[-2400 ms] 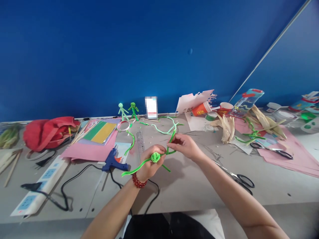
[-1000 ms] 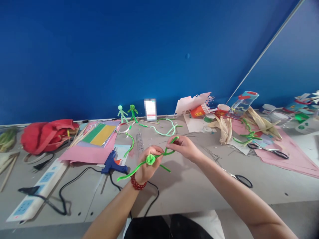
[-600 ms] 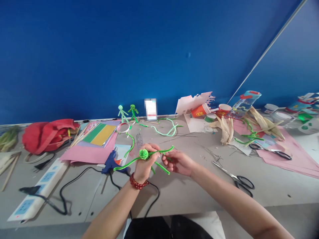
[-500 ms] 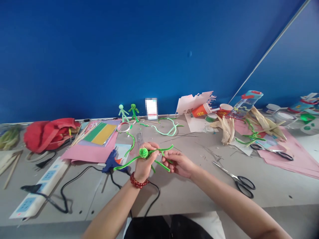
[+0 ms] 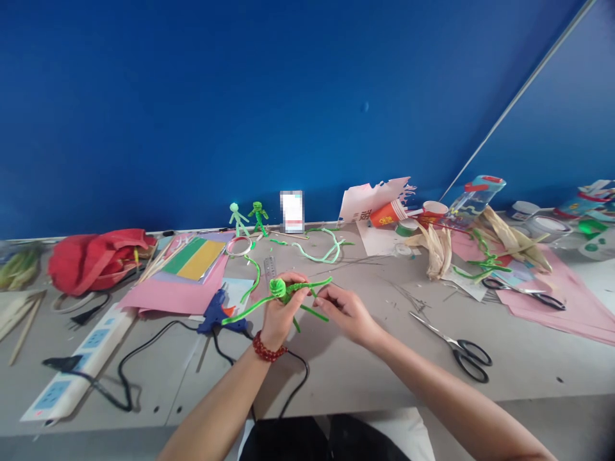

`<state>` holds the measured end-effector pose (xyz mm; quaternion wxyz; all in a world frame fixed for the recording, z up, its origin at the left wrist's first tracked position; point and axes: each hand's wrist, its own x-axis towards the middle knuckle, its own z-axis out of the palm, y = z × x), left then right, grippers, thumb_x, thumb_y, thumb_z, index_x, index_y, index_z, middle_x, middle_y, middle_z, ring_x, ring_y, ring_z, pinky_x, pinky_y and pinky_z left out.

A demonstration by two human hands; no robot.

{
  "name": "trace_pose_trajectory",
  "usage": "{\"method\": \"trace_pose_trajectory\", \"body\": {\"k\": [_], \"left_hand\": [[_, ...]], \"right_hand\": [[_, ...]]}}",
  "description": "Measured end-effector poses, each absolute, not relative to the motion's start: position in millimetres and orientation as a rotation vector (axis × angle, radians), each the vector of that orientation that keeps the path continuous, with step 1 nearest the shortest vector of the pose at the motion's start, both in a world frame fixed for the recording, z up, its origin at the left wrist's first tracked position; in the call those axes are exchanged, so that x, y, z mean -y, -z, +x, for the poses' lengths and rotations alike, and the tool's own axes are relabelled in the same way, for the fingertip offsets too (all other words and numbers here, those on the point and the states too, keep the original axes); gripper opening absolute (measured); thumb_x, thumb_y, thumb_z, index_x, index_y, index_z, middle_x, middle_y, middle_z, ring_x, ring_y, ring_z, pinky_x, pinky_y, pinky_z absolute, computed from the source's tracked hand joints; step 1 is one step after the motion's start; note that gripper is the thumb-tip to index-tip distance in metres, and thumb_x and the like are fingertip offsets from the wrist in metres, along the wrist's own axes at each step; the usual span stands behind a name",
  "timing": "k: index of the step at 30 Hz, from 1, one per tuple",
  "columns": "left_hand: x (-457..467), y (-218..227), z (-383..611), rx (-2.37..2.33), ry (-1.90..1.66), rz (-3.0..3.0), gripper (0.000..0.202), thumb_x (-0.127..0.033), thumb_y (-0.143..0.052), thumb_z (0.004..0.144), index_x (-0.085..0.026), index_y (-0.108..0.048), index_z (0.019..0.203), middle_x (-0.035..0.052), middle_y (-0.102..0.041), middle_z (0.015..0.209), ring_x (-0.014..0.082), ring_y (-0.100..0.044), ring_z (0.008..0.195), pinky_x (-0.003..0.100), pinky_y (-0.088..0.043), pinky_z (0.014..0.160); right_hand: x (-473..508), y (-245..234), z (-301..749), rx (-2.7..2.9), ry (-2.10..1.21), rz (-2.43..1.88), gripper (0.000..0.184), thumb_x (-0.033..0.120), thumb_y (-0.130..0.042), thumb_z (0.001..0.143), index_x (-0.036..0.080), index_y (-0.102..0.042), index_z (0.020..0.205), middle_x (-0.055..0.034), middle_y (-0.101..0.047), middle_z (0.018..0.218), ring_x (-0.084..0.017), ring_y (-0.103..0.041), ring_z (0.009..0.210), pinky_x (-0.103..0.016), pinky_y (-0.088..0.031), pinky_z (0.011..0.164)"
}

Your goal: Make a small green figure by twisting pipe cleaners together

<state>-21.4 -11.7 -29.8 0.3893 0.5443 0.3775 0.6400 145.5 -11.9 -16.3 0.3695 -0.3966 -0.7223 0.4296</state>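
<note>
My left hand (image 5: 281, 315) is closed round a green pipe-cleaner figure (image 5: 277, 291) with a coiled ball head, held just above the grey table (image 5: 365, 365). A long green tail sticks out to the left toward the blue glue gun (image 5: 217, 312). My right hand (image 5: 346, 312) pinches one of the thin green strands on the figure's right side. A red bead bracelet (image 5: 266, 351) sits on my left wrist.
Two small finished pipe-cleaner figures (image 5: 247, 218) stand at the wall. Scissors (image 5: 456, 349) lie to the right, a second pair (image 5: 523, 291) on pink paper. A ruler (image 5: 270, 267), coloured paper (image 5: 189, 259), a red bag (image 5: 93, 259), a power strip (image 5: 77, 365) and corn husks (image 5: 435, 250) lie around.
My right hand dropped from the raised loop of green wire and came in close beside my left hand. The figure's head turned and rose slightly; loose strands now point right.
</note>
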Motion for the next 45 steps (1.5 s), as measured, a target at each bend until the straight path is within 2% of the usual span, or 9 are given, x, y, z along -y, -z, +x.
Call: {"method": "trace_pose_trajectory", "body": {"k": [5, 11, 17, 20, 26, 31, 36, 39, 45], "left_hand": [[11.9, 34.9, -23.1, -1.009, -1.601, 1.384, 0.009, -0.022, -0.067, 0.081, -0.018, -0.062, 0.086, 0.004, -0.065, 0.092, 0.0166, -0.064, 0.085, 0.029, -0.052, 0.077], [13.7, 33.0, -21.5, -1.045, -1.612, 1.344, 0.008, -0.022, -0.066, 0.081, -0.018, -0.061, 0.086, 0.0031, -0.066, 0.089, 0.0136, -0.063, 0.072, 0.028, -0.052, 0.071], [12.6, 29.7, -21.6, -1.148, -1.566, 1.307, 0.011, -0.025, -0.067, 0.08, -0.018, -0.066, 0.089, 0.0012, -0.066, 0.076, 0.0146, -0.063, 0.069, 0.027, -0.052, 0.067], [12.4, 26.8, -21.9, -1.132, -1.562, 1.303, 0.01, -0.024, -0.068, 0.078, -0.018, -0.067, 0.085, 0.0013, -0.067, 0.078, 0.0135, -0.061, 0.067, 0.026, -0.052, 0.063], [12.6, 28.4, -23.5, -1.143, -1.544, 1.39, 0.008, -0.023, -0.066, 0.08, -0.019, -0.069, 0.086, 0.0024, -0.069, 0.082, 0.0147, -0.062, 0.072, 0.028, -0.052, 0.068], [11.2, 29.8, -24.9, -1.16, -1.586, 1.476, 0.008, -0.025, -0.067, 0.078, -0.018, -0.07, 0.081, 0.0039, -0.068, 0.082, 0.0154, -0.061, 0.068, 0.032, -0.053, 0.073], [10.4, 25.8, -27.5, -1.224, -1.555, 1.567, 0.011, -0.026, -0.063, 0.084, -0.018, -0.07, 0.086, 0.0042, -0.068, 0.082, 0.0161, -0.063, 0.072, 0.03, -0.053, 0.07], [10.2, 21.6, -27.6, -1.259, -1.548, 1.74, 0.008, -0.024, -0.062, 0.085, -0.02, -0.069, 0.086, 0.0035, -0.069, 0.082, 0.0167, -0.064, 0.075, 0.032, -0.053, 0.074], [10.2, 18.8, -24.9, -1.121, -1.537, 1.965, 0.006, -0.018, -0.062, 0.085, -0.02, -0.068, 0.087, 0.0048, -0.07, 0.083, 0.0187, -0.066, 0.079, 0.035, -0.054, 0.075]], "right_hand": [[10.7, 19.8, 142.9, 1.829, -1.132, -1.036, 0.018, 0.031, -0.049, 0.091, 0.018, -0.058, 0.081, 0.0021, -0.055, 0.065, -0.01, -0.043, 0.054, -0.021, -0.032, 0.051], [15.1, 11.0, 142.6, 1.956, -0.979, -1.075, 0.017, 0.028, -0.047, 0.092, 0.019, -0.055, 0.08, 0.0014, -0.058, 0.068, -0.011, -0.046, 0.057, -0.021, -0.033, 0.054], [17.0, 6.2, 140.9, 2.035, -0.788, -1.098, 0.016, 0.026, -0.045, 0.092, 0.021, -0.053, 0.079, 0.0023, -0.054, 0.064, -0.012, -0.045, 0.055, -0.022, -0.033, 0.053], [17.8, 4.7, 141.1, 2.049, -0.737, -1.111, 0.014, 0.025, -0.045, 0.091, 0.021, -0.054, 0.08, 0.0024, -0.054, 0.063, -0.012, -0.045, 0.053, -0.021, -0.032, 0.052], [18.9, 3.7, 141.4, 2.082, -0.701, -1.115, 0.014, 0.025, -0.045, 0.091, 0.021, -0.054, 0.081, 0.0009, -0.057, 0.064, -0.013, -0.048, 0.055, -0.022, -0.031, 0.053], [18.5, 5.8, 141.2, 2.114, -0.643, -1.12, 0.013, 0.023, -0.046, 0.091, 0.021, -0.056, 0.082, 0.0018, -0.057, 0.061, -0.012, -0.047, 0.051, -0.022, -0.03, 0.051], [18.7, 3.0, 146.5, 2.196, -0.431, -1.078, 0.013, 0.022, -0.046, 0.091, 0.02, -0.057, 0.086, -0.0018, -0.062, 0.067, -0.014, -0.054, 0.057, -0.023, -0.033, 0.054], [19.1, -3.8, 150.3, 2.257, -0.263, -1.013, 0.015, 0.021, -0.045, 0.093, 0.019, -0.059, 0.087, -0.0048, -0.065, 0.072, -0.016, -0.057, 0.063, -0.024, -0.035, 0.058], [10.1, -24.1, 156.1, 2.289, -0.145, -0.92, 0.021, 0.022, -0.045, 0.094, 0.019, -0.061, 0.082, -0.0042, -0.064, 0.072, -0.014, -0.055, 0.064, -0.025, -0.034, 0.059]]}}
